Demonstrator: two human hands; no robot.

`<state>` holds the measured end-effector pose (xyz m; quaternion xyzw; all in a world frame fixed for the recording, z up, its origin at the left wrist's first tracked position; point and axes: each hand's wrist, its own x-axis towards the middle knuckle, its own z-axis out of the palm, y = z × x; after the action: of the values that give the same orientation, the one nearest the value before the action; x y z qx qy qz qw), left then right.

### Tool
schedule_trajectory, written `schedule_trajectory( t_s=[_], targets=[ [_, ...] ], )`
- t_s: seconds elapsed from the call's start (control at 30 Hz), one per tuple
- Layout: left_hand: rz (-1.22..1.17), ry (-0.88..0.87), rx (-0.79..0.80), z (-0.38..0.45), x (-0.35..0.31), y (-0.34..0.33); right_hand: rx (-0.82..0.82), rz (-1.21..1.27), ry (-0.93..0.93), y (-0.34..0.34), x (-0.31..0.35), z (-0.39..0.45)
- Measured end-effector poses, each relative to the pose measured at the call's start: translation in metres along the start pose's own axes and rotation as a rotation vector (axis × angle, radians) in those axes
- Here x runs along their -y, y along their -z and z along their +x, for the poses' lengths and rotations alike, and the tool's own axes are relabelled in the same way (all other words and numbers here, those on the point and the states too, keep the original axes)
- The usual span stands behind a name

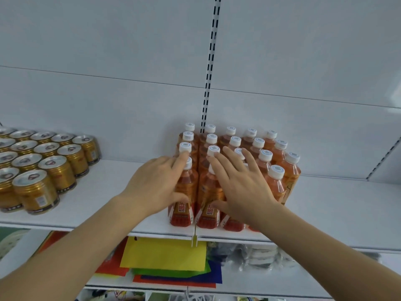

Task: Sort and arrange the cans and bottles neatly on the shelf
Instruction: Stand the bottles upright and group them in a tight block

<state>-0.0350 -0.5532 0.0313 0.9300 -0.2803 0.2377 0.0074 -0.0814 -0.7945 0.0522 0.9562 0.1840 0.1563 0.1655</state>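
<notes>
Several orange tea bottles [274, 181] with white caps stand in tight rows on the white shelf [108, 192], right of centre. My left hand [156, 185] lies against the left front bottle [184, 192], fingers straight along its side and thumb on its label. My right hand [240, 183] is spread flat over the front bottles, fingers straight and reaching between the caps, thumb on the second front bottle [208, 198]. Several gold cans [35, 190] stand in neat rows at the shelf's left end, apart from both hands.
Bare shelf lies between the cans and the bottles and right of the bottles. A slotted upright [209, 68] runs up the back wall. On the lower shelf lie coloured paper sheets [165, 255] and plastic-wrapped goods [253, 255].
</notes>
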Motion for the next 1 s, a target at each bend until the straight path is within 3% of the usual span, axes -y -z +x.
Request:
schedule_trajectory(
  t_s=[0.1,0.23,0.33,0.4,0.67,0.77,0.87,1.0],
  targets=[
    [-0.131,-0.015,0.007,-0.005,0.008,-0.007,0.005,0.011,-0.042,0.005,0.008,0.0],
    [-0.529,0.21,0.189,-0.009,0.027,-0.018,-0.045,0.059,0.01,0.023,0.019,0.016],
    [-0.603,0.204,0.382,-0.012,0.04,-0.031,0.066,0.055,0.065,0.034,0.027,0.045],
    [-0.681,0.17,0.428,-0.012,0.041,-0.038,0.126,0.053,0.078,0.037,0.032,0.06],
    [-0.808,0.095,0.402,-0.01,0.043,-0.053,0.16,0.11,0.054,0.03,0.033,0.067],
    [-0.959,0.088,0.414,-0.013,0.054,-0.053,0.191,0.113,0.079,0.032,0.032,0.068],
    [-1.096,0.235,0.339,-0.005,0.066,-0.058,0.226,0.166,0.09,0.042,0.026,0.073],
    [-1.077,0.333,0.314,0.017,0.07,-0.081,0.267,0.277,0.077,0.057,0.015,0.09]
  ],
)
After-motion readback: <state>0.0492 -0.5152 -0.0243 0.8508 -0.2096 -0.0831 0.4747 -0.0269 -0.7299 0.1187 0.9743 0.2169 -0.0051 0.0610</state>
